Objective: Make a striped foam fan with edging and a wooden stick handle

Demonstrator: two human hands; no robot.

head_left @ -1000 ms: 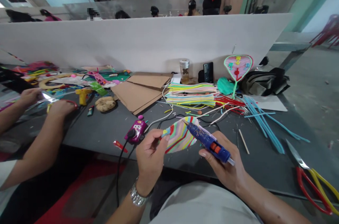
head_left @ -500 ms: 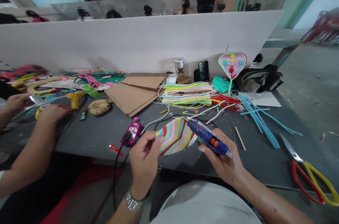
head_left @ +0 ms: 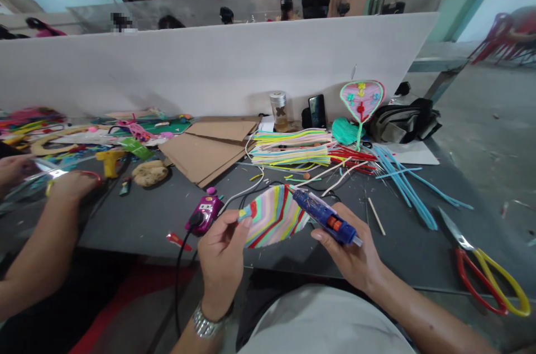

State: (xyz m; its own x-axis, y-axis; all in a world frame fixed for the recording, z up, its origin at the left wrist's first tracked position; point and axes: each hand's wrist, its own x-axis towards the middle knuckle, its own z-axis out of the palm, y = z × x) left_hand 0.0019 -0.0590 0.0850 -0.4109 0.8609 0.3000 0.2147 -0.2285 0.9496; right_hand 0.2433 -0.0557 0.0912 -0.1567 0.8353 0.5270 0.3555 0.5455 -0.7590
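Observation:
My left hand (head_left: 221,253) pinches the left tip of a striped multicoloured leaf-shaped piece (head_left: 274,223) made of straws, held just above the near edge of the dark table (head_left: 142,214). My right hand (head_left: 354,253) is wrapped round a blue glue gun (head_left: 324,220), whose nozzle touches the upper right edge of the striped piece. A silver watch (head_left: 205,326) sits on my left wrist.
A purple power adapter (head_left: 205,213) with a black cord lies left of my hand. Stacked coloured straws (head_left: 293,147), cardboard sheets (head_left: 205,147) and a pink fan-shaped craft (head_left: 362,100) lie behind. Red and yellow scissors (head_left: 481,262) rest at the right. Another person's hands (head_left: 71,183) work at the left.
The view has drifted, so everything sits slightly further left and lower. My hands keep the same hold on the striped piece and the glue gun.

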